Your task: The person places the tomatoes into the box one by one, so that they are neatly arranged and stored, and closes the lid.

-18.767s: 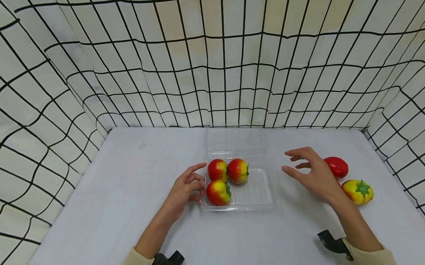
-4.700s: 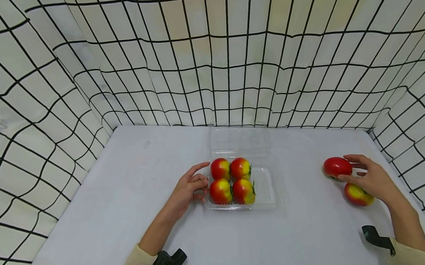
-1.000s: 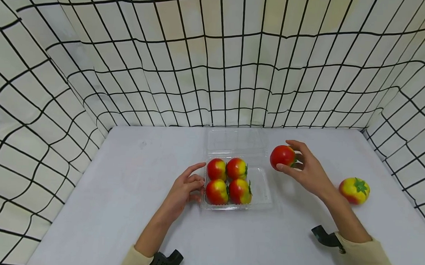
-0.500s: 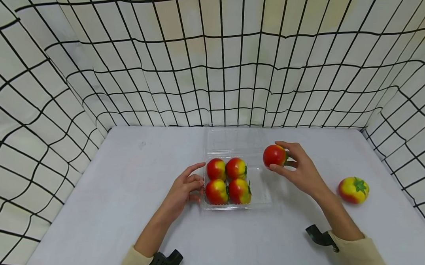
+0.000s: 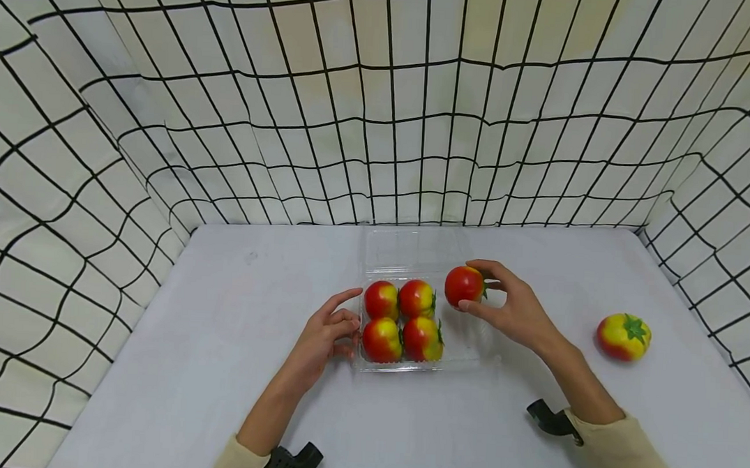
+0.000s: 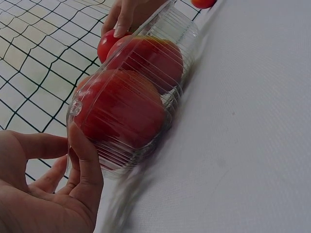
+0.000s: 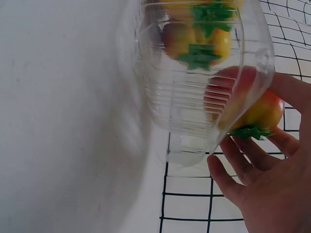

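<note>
A clear plastic clamshell box [image 5: 464,349] stands on the table with its lid folded back. Several red-and-yellow tomatoes [image 5: 381,339] sit in its left and middle part, in two rows. My right hand [image 5: 519,313] holds another tomato [image 5: 463,285] between thumb and fingers, over the back right part of the box. In the right wrist view, the green calyx of this held tomato [image 7: 267,114] faces the palm. My left hand [image 5: 327,333] is at the box's left side; in the left wrist view, its fingertips [image 6: 80,141] touch the rim and outer wall.
A single yellow-and-red tomato [image 5: 624,336] lies on the white table [image 5: 248,396] to the right, beyond my right forearm. Black netting [image 5: 423,131] over white walls encloses the table at the back and both sides.
Over the last second, my right hand has carried the tomato leftward, over the box. Earlier it lifted this tomato from the right of the table. The left hand stays at the box.
</note>
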The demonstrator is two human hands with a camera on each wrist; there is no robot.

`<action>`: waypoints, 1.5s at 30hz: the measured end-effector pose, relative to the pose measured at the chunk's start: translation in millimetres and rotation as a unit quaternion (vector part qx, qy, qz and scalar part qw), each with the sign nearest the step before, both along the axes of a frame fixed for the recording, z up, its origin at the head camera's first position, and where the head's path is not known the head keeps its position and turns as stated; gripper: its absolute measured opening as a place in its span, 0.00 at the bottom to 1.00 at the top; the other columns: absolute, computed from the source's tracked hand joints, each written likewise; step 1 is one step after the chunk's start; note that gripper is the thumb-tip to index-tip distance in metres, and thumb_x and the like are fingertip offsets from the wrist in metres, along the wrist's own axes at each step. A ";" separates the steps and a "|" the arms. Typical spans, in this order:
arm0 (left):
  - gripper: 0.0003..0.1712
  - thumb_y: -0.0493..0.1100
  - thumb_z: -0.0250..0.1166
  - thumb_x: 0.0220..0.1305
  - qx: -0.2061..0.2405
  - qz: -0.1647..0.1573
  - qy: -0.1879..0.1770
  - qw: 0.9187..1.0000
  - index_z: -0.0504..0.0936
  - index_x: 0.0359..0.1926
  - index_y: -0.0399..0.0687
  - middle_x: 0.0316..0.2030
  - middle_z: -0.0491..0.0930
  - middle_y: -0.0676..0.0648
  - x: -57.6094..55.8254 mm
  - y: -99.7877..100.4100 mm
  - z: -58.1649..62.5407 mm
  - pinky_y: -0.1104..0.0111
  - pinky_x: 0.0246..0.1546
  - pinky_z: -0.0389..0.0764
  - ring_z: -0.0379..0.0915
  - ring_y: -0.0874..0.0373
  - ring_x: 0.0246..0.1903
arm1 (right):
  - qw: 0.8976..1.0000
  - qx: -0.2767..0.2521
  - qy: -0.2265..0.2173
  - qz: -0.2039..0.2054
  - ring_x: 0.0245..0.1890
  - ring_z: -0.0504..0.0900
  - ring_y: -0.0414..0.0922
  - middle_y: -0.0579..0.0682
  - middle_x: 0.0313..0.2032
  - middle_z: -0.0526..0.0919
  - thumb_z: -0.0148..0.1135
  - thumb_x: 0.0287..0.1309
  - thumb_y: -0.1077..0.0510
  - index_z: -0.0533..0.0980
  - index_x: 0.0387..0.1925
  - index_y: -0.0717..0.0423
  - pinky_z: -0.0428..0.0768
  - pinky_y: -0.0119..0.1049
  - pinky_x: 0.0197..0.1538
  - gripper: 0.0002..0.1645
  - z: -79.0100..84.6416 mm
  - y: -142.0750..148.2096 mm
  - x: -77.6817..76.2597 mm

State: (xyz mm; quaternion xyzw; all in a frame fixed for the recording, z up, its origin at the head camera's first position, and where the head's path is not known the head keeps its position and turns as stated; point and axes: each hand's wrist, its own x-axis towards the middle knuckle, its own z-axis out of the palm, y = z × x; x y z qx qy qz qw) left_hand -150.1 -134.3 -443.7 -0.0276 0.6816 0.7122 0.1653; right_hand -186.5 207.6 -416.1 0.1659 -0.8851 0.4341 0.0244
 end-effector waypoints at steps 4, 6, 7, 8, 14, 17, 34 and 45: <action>0.29 0.39 0.55 0.77 0.000 -0.001 0.000 1.000 0.68 0.75 0.60 0.34 0.79 0.55 0.0 0.4 0.1 0.73 0.31 0.84 0.75 0.59 0.31 | 1.000 0.012 -0.001 0.004 0.68 0.74 0.57 0.54 0.67 0.77 0.77 0.58 0.49 0.71 0.70 0.49 0.76 0.64 0.68 0.41 -2.4 -1.8 0.6; 0.29 0.39 0.56 0.77 0.000 -0.001 0.000 1.000 0.68 0.75 0.60 0.35 0.79 0.55 0.0 0.5 0.0 0.72 0.31 0.84 0.76 0.59 0.31 | 1.000 0.013 0.008 0.008 0.68 0.74 0.56 0.54 0.66 0.77 0.78 0.57 0.50 0.72 0.69 0.50 0.75 0.64 0.69 0.40 -3.7 -2.4 0.1; 0.29 0.39 0.56 0.77 0.000 0.000 0.000 1.000 0.68 0.75 0.60 0.35 0.79 0.55 0.0 0.5 -0.1 0.72 0.31 0.84 0.76 0.59 0.31 | 1.000 0.015 0.011 0.010 0.68 0.74 0.56 0.54 0.65 0.77 0.78 0.57 0.50 0.73 0.68 0.50 0.75 0.64 0.69 0.39 -4.4 -2.7 -0.3; 0.29 0.39 0.56 0.77 0.000 0.000 0.000 1.000 0.68 0.75 0.60 0.35 0.79 0.55 0.0 0.4 -0.2 0.72 0.31 0.84 0.76 0.59 0.31 | 1.000 0.016 0.014 0.012 0.67 0.74 0.55 0.53 0.65 0.76 0.78 0.56 0.51 0.74 0.68 0.50 0.76 0.63 0.69 0.39 -5.2 -3.1 -0.7; 0.29 0.39 0.55 0.77 -0.001 0.000 0.001 1.000 0.67 0.75 0.60 0.34 0.79 0.55 0.4 0.1 -0.4 0.73 0.31 0.84 0.76 0.59 0.31 | 1.000 0.025 0.007 0.010 0.67 0.75 0.56 0.54 0.64 0.76 0.78 0.56 0.52 0.74 0.68 0.51 0.76 0.63 0.69 0.39 -9.5 -6.4 -2.1; 0.29 0.39 0.56 0.77 0.000 0.001 0.001 1.000 0.68 0.75 0.61 0.34 0.79 0.55 0.6 -0.1 -0.2 0.73 0.31 0.84 0.76 0.59 0.31 | 1.000 0.024 0.004 0.010 0.67 0.75 0.56 0.54 0.64 0.76 0.78 0.56 0.53 0.73 0.69 0.54 0.76 0.63 0.69 0.41 -12.5 -7.5 -2.3; 0.29 0.39 0.56 0.77 0.001 0.002 0.004 1.000 0.68 0.75 0.60 0.34 0.79 0.55 1.0 -0.7 -0.9 0.73 0.30 0.84 0.76 0.59 0.31 | 0.996 0.077 0.045 0.016 0.67 0.74 0.58 0.57 0.63 0.78 0.79 0.53 0.55 0.77 0.65 0.56 0.78 0.61 0.67 0.37 -18.7 -12.3 -1.9; 0.29 0.39 0.56 0.77 0.002 -0.001 0.004 1.000 0.68 0.75 0.61 0.34 0.79 0.55 1.2 -0.9 -0.7 0.73 0.31 0.84 0.75 0.60 0.31 | 0.995 0.078 0.051 0.021 0.66 0.74 0.58 0.57 0.62 0.78 0.78 0.55 0.55 0.75 0.67 0.57 0.78 0.62 0.66 0.39 -18.6 -12.3 -2.3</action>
